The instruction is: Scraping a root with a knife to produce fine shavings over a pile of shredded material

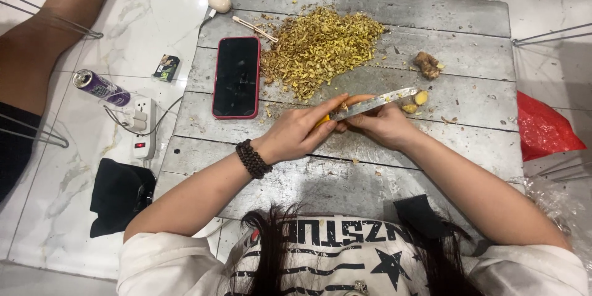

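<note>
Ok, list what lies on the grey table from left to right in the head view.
Phone → chopped pile → left hand → right hand → knife blade → ginger root.

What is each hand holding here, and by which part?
The right hand grips a silver-bladed kitchen knife by its handle end. The left hand pinches a small yellow-orange piece, mostly hidden by the fingers.

Both forearms extended forward, converging mid-frame; left hand (296, 132) fingers curled, thumb stretched out; right hand (383, 126) closed in a grip, touching left
</note>
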